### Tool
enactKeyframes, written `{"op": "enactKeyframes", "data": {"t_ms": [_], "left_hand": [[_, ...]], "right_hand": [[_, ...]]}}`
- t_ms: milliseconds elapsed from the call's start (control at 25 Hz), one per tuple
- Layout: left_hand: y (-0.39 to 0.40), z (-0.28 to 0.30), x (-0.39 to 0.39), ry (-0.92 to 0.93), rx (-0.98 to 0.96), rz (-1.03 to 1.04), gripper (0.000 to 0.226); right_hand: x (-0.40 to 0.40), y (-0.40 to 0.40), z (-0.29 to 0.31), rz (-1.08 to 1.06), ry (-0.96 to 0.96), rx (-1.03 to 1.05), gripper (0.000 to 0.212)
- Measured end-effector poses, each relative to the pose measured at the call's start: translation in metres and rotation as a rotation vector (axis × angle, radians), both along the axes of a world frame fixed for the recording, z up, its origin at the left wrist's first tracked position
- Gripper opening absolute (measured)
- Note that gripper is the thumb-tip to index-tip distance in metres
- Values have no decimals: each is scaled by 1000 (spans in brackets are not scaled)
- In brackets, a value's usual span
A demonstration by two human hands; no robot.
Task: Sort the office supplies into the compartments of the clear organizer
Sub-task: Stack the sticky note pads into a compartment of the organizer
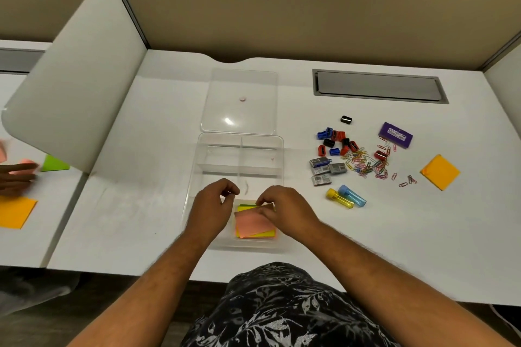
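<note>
Looking down at the white desk [141,205], we saw the clear organizer [197,177] standing near the front edge, about midway along it, with its clear lid [239,87] lying flat just behind it toward the back edge. Both hands were over the organizer's near compartments. Our right hand [284,211] had its fingers curled, pinching the far edge of the pink sticky notes [252,224], which lay askew on top of yellow sticky notes [267,234] in the near right compartment. Our left hand [211,205] hovered beside it with fingers curled toward the thumb; we could not tell whether it held anything. The two far compartments looked bare. Toward the desk's right side lay the rest: pencil sharpeners [335,142], a scatter of paper clips [366,163], staple boxes [327,169], two small tubes [348,197], a purple packet [396,135] and an orange sticky pad [439,172] nearest the right edge.
</note>
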State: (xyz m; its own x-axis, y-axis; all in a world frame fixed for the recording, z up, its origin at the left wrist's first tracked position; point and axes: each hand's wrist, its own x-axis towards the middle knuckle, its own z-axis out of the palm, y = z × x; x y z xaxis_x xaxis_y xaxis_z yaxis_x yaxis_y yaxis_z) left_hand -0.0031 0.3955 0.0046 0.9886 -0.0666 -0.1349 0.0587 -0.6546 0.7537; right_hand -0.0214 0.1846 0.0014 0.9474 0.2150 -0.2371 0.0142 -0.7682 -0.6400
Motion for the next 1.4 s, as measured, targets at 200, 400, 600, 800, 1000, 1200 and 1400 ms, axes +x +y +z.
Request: {"op": "enactKeyframes", "data": {"t_ms": [200,400,600,800,1000,1200,1400], "left_hand": [[-39,8,1,-26,28,-90,21],[-114,7,12,-41,66,-232,21],[-227,0,22,20,81,-356,23],[-368,-5,37,66,120,-465,26],[-469,-19,48,158,66,-607,37],[-530,-41,57,344,46,-631,53],[-553,-51,60,360,42,-554,55]], "right_hand": [[3,-37,-5,-151,-78,37,15],[-2,-108,-11,-356,-75,52,18],[-12,-206,-17,-494,-63,63,28],[-20,-330,-23,-630,-116,39,28],[-15,-433,-37,-736,-37,-105,42],[4,-491,-46,-623,152,-320,63],[20,-508,-56,-586,153,-362,69]]}}
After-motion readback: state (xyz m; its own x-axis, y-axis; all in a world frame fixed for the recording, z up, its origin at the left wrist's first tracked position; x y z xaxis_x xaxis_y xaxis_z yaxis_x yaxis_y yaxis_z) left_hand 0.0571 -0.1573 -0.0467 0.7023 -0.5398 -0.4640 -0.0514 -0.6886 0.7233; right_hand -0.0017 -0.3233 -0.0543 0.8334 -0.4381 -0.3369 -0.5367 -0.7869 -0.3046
